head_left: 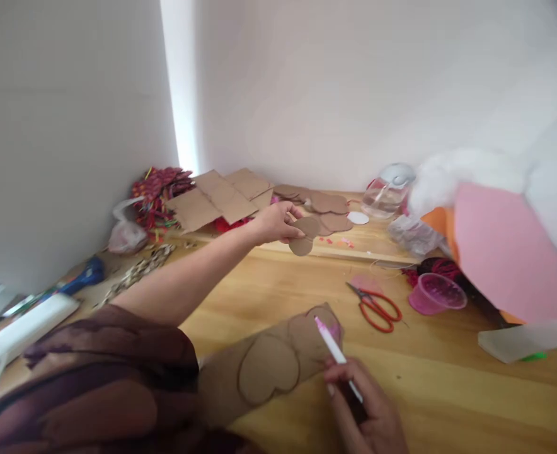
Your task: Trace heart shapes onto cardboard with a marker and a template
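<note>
My left hand (282, 224) reaches out over the far part of the table, its fingers closed on a small rounded cardboard cutout (303, 236). Near the front, my right hand (366, 407) grips a white marker (333, 345) with a pink tip, which points up and to the left. Under the marker lies a strip of brown cardboard (222, 391) with heart outlines drawn on it in dark line. Pink marks show near the strip's right end. Red-handled scissors (377, 309) rest to the right of the strip.
Cardboard sheets (226, 195) and a stack of cardboard cutouts (328, 205) lie at the back. On the right are a pink plastic cup (436, 293), a pink sheet (510, 252) and a clear jar (387, 192). A blue glue gun (87, 274) lies left.
</note>
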Demonstrator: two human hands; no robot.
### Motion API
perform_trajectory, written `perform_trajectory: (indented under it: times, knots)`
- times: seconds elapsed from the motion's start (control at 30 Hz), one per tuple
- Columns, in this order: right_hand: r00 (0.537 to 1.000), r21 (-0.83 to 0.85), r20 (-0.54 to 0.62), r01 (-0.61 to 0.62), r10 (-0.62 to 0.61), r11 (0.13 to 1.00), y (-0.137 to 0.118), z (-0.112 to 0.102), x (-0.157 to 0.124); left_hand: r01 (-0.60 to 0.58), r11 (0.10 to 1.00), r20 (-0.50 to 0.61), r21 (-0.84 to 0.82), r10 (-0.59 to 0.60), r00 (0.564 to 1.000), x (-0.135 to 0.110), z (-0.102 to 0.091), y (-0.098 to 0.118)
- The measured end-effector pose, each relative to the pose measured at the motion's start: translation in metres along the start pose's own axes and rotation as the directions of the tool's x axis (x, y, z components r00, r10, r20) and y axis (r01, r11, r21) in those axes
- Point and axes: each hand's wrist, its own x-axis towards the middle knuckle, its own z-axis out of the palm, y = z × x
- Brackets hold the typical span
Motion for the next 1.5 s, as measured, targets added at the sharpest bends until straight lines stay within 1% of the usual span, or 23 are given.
perform_trajectory:
  times: [0.07,0.1,0.13,0.17,0.23,0.3,0.33,0.37,0.43,0.5,0.57,0.6,0.67,0.73,0.8,0.9,1.0,1.13,1.23,1.33,1.5]
  knots:
    - [1.000,-0.005,0.013,-0.001,0.001,1.000,0.001,-0.005,0.000,0.049,0.994,0.078,-0.099,-0.041,0.996,-0.053,-0.018,-0.023]
    - [1.000,-0.007,0.009,-0.001,0.001,1.000,0.002,-0.007,0.000,0.045,0.979,0.154,-0.197,-0.014,0.988,-0.080,-0.027,-0.036]
    - [0.999,-0.021,0.030,-0.020,0.021,1.000,0.003,-0.007,-0.001,0.059,0.964,0.209,-0.258,-0.004,0.978,-0.106,-0.034,-0.050]
    - [0.999,-0.031,0.032,-0.017,0.018,0.999,0.003,-0.007,-0.001,0.099,0.951,0.230,-0.294,-0.030,0.973,-0.132,-0.039,-0.064]
    - [0.999,-0.048,0.039,-0.011,0.013,0.999,0.003,-0.005,-0.001,0.222,0.917,0.222,-0.331,-0.153,0.963,-0.181,-0.043,-0.089]
    - [0.999,-0.073,0.023,-0.021,0.023,0.997,0.000,-0.004,-0.001,0.345,0.866,0.222,-0.361,-0.279,0.934,-0.223,-0.036,-0.108]
    - [0.999,-0.088,0.009,-0.032,0.033,0.996,-0.003,-0.004,-0.001,0.382,0.843,0.220,-0.380,-0.318,0.922,-0.240,-0.029,-0.115]
    - [0.999,-0.102,-0.006,-0.040,0.040,0.994,-0.005,-0.003,0.000,0.399,0.823,0.204,-0.405,-0.344,0.917,-0.254,-0.021,-0.120]
    - [0.999,-0.122,-0.026,-0.045,0.042,0.992,-0.007,-0.003,0.001,0.392,0.785,0.140,-0.480,-0.373,0.917,-0.275,-0.003,-0.126]
    - [0.999,-0.132,-0.026,-0.033,0.029,0.991,-0.006,-0.003,0.003,0.375,0.714,0.062,-0.590,-0.423,0.904,-0.288,0.012,-0.127]
    - [1.000,-0.136,-0.015,-0.017,0.015,0.991,-0.003,-0.003,0.004,0.351,0.627,0.006,-0.695,-0.484,0.875,-0.297,0.024,-0.123]
    - [1.000,-0.137,-0.007,-0.010,0.009,0.991,-0.001,-0.003,0.004,0.336,0.594,-0.008,-0.731,-0.499,0.866,-0.300,0.027,-0.120]
    - [1.000,-0.135,-0.002,-0.002,0.002,0.991,0.003,-0.003,0.004,0.312,0.568,-0.011,-0.762,-0.493,0.870,-0.306,0.033,-0.114]
    - [1.000,-0.131,-0.006,0.006,-0.007,0.991,0.005,-0.003,0.004,0.313,0.589,0.005,-0.745,-0.464,0.886,-0.313,0.037,-0.110]
    - [1.000,-0.132,-0.003,0.017,-0.018,0.991,0.006,-0.003,0.004,0.327,0.646,-0.006,-0.689,-0.457,0.889,-0.320,0.041,-0.106]
    - [0.999,-0.143,0.015,0.034,-0.032,0.989,0.006,-0.003,0.003,0.346,0.749,-0.066,-0.564,-0.459,0.886,-0.333,0.048,-0.103]
    - [0.999,-0.155,0.030,0.045,-0.040,0.987,0.005,-0.004,0.003,0.342,0.815,-0.146,-0.467,-0.452,0.880,-0.345,0.057,-0.100]
    - [0.998,-0.172,0.038,0.053,-0.047,0.984,0.004,-0.004,0.003,0.322,0.865,-0.275,-0.385,-0.441,0.854,-0.355,0.071,-0.099]
    - [0.997,-0.185,0.039,0.067,-0.061,0.980,0.004,-0.004,0.004,0.299,0.904,-0.338,-0.307,-0.397,0.853,-0.357,0.080,-0.102]
    - [0.997,-0.196,0.037,0.073,-0.067,0.978,0.006,-0.004,0.003,0.247,0.935,-0.368,-0.254,-0.330,0.869,-0.355,0.083,-0.104]
    - [0.996,-0.201,0.041,0.085,-0.078,0.976,0.009,-0.003,0.003,0.204,0.965,-0.384,-0.163,-0.252,0.888,-0.354,0.079,-0.108]
